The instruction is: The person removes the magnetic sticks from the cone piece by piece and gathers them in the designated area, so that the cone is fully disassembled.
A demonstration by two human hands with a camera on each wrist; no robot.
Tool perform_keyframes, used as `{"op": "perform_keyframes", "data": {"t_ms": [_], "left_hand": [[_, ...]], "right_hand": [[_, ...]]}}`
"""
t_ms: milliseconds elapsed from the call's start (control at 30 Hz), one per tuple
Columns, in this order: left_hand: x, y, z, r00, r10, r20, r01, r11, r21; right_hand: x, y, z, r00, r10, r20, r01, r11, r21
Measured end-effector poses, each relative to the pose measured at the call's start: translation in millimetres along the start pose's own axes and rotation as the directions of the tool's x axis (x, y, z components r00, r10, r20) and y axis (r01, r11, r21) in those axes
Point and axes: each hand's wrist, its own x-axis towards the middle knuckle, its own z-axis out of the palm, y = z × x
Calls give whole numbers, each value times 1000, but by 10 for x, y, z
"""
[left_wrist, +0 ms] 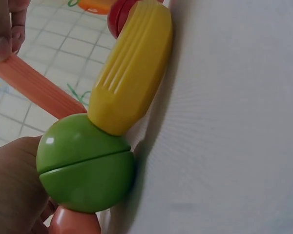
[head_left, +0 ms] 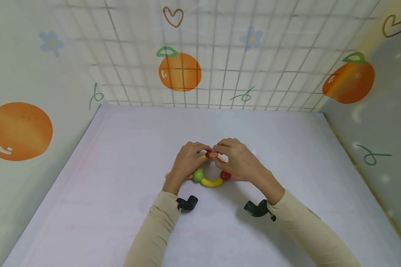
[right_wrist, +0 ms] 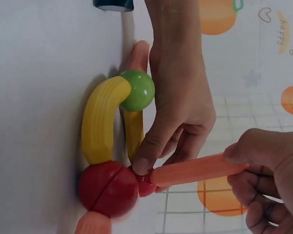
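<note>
A ring of toy pieces lies before me, made of a green ball (head_left: 198,175), a red ball (right_wrist: 108,189) and curved yellow rods (right_wrist: 98,124). At its far side my left hand (head_left: 187,159) holds a second, partly hidden red ball (right_wrist: 146,187), the thumb lying against it. My right hand (head_left: 237,157) pinches the outer end of a straight orange rod (right_wrist: 200,169), whose other end meets that far red ball. Other orange rods (left_wrist: 75,222) stick outward from the green ball and the near red ball.
A pale white table surface (head_left: 120,207) lies under the toy. Behind it stands a grid-patterned wall (head_left: 227,74) printed with oranges, and side walls (head_left: 20,185) flank the table. Black wrist cameras (head_left: 188,203) hang from both beige sleeves (head_left: 153,230).
</note>
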Motion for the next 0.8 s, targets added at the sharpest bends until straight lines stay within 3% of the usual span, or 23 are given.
{"op": "perform_keyframes", "data": {"t_ms": [133,267,467,600,800], "left_hand": [[12,8,3,1000,-10,15,9,999,45],[11,3,-5,999,-38,30,37,998,50],[20,9,-34,997,-82,13,82,997,10],[13,7,-31,995,-97,28,97,995,-12],[-13,20,-1,993,-109,33,110,994,-25]], "right_hand": [[-68,18,-12,998,22,-53,-23,1000,-15],[-90,0,-95,990,45,-130,-39,998,43],[-24,-15,-478,952,123,-282,-95,989,111],[-129,90,-596,933,202,-298,-179,978,104],[-436,261,-570,909,341,-238,-323,940,114]]}}
